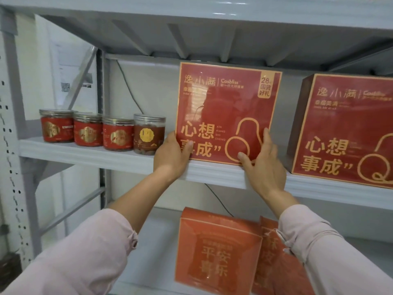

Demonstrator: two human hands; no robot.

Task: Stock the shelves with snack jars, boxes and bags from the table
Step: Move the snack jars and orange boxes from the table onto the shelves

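A flat red gift box (225,107) with gold lettering stands upright on the middle grey shelf (106,156), its bottom edge at the shelf's front lip. My left hand (170,158) grips its lower left corner, thumb on the front face. My right hand (265,167) holds the lower right corner, thumb on the front and fingers up the right edge. A second identical red box (344,128) stands to the right on the same shelf, a gap between the two. Several snack jars (88,129) with red labels stand in a row at the left.
A brown-labelled jar (148,135) ends the row, close to my left hand. Two red-orange bags (217,252) lean on the lower shelf. The upper shelf's underside (212,28) sits just above the box tops. A perforated grey upright (12,124) frames the left side.
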